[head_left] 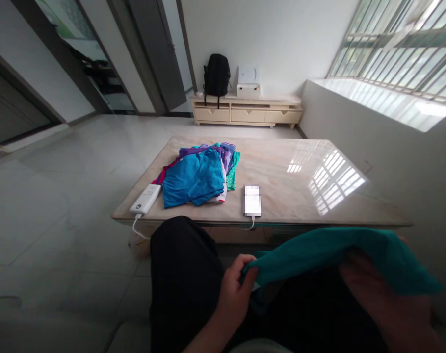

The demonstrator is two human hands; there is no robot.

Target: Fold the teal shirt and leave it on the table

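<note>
Pinching one teal cloth (314, 252), the left hand (234, 287) sits near one phone (252, 200); whether the right hand (382, 291) grips, I cannot tell.

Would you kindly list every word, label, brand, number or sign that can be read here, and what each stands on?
None can be read.
White rectangular power bank: a small dark mark and faint print, too small to read.
Phone with a bright white screen: pixelated, unreadable.
White upright panel at the back: a curved mark, no readable lettering.
Teal cloth in the left hand: no readable lettering.
</note>
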